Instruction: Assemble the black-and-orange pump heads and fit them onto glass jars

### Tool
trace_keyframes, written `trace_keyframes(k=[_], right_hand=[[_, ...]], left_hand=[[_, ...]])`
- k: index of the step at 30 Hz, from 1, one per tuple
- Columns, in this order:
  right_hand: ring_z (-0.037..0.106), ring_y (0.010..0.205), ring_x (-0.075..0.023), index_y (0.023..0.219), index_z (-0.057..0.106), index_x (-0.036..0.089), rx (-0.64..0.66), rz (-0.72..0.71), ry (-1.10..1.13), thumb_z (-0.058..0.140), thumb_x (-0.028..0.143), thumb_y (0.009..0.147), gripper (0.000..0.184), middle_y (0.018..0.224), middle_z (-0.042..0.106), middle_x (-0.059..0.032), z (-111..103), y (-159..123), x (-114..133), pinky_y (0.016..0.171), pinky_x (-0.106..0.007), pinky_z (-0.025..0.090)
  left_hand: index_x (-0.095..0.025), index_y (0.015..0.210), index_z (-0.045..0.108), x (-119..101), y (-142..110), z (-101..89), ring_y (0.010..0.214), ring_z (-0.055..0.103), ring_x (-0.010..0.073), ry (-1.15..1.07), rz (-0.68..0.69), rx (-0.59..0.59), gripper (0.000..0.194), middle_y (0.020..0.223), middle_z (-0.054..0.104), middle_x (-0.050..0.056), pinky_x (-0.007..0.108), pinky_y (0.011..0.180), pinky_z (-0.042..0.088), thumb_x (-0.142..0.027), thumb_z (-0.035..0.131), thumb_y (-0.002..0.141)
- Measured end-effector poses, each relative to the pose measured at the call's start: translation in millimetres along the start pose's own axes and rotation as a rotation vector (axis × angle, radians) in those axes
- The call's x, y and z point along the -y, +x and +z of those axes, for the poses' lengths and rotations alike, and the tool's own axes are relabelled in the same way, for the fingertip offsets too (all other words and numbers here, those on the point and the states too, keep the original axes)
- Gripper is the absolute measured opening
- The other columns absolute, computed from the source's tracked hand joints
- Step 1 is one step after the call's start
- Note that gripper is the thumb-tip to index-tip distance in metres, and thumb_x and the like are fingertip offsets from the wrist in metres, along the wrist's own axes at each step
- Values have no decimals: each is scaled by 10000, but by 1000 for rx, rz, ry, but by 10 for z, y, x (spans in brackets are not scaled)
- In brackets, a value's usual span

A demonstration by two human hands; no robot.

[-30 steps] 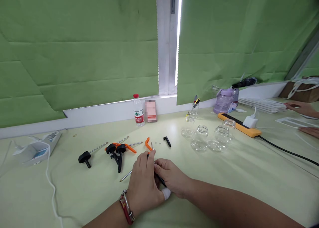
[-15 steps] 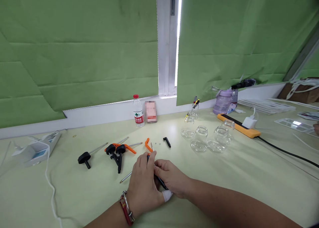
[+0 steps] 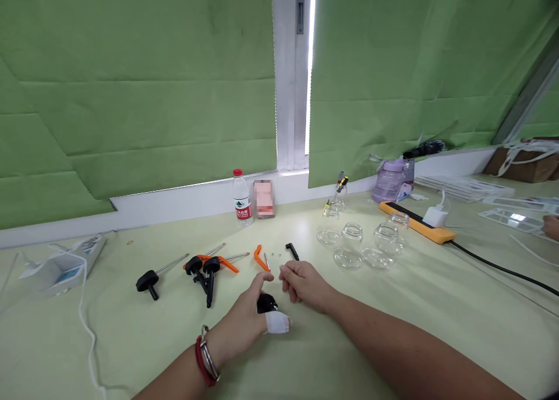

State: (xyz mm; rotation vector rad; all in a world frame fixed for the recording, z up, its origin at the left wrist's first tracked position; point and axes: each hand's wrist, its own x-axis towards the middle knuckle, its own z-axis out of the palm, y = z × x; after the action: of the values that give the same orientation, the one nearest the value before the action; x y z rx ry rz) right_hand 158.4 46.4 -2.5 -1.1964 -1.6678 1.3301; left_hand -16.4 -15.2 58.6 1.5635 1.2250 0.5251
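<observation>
Table (image 3: 305,368): pale green, smooth.
Left hand (image 3: 244,315): I hold a black part (image 3: 267,303) between bandaged thumb and fingers.
Right hand (image 3: 309,285): fingers curled; I cannot tell if they hold something.
Black part: rounded, glossy.
Bent peg (image 3: 293,252): black, near right hand.

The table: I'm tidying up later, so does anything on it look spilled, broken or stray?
Nothing looks spilled or broken. What looks like a small ring lies toward the back left, away from the other small parts. Two tiny bits sit loose near the orange piece, perhaps easily lost.
</observation>
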Motion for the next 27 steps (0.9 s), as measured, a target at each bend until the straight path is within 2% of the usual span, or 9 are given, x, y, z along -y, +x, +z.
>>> trace_keyframes(k=[2,4,8,13,16,21,27], right_hand=[[502,514,-99,781,581,157,-151,-85,-219,433,383,878,287,680,596,-11,-84,78,-56,534,-235,394],[552,646,-131,851,629,158,-224,-107,-379,469,284,852,203,765,629,-37,-134,134,-104,619,-248,418],[584,856,-173,1078,630,143,-236,-111,-563,483,209,834,292,963,646,-88,-112,190,-144,764,-266,427],[559,1040,-212,1275,508,158,-220,-52,-798,454,190,855,425,1158,603,-123,-22,296,-98,851,-291,392],[573,1025,-233,1206,548,151,-209,-7,-863,457,194,855,365,1106,629,-144,5,399,-61,816,-305,394],[609,877,-245,891,654,129,-214,11,-872,470,166,831,197,923,663,-164,37,460,-29,710,-305,388],[595,788,-179,834,666,168,-183,-28,-789,501,179,818,166,842,674,-87,-17,313,-16,673,-259,382]], left_hand=[[-270,1223,357,-23,-17,-31,725,489,139,-170,-53,73,602,824,511,-24,268,671,382,-278,603,673],[-265,1167,400,-29,-24,-51,704,482,127,-313,-87,128,505,791,508,-32,260,675,366,-254,560,689],[-252,1114,438,20,19,-90,658,500,131,-498,-129,151,418,691,483,-41,250,623,361,-325,546,717],[-242,1107,461,122,100,-153,658,589,177,-600,-148,184,394,682,535,-16,262,586,381,-406,506,751],[-239,1108,461,137,113,-176,642,613,191,-641,-152,202,392,671,551,-11,264,564,392,-421,500,762],[-227,1149,455,132,124,-200,636,630,201,-677,-147,204,475,661,579,-2,257,541,406,-453,542,740],[-225,1175,444,210,173,-227,666,642,218,-668,-154,221,505,675,611,17,277,564,430,-495,501,752]])
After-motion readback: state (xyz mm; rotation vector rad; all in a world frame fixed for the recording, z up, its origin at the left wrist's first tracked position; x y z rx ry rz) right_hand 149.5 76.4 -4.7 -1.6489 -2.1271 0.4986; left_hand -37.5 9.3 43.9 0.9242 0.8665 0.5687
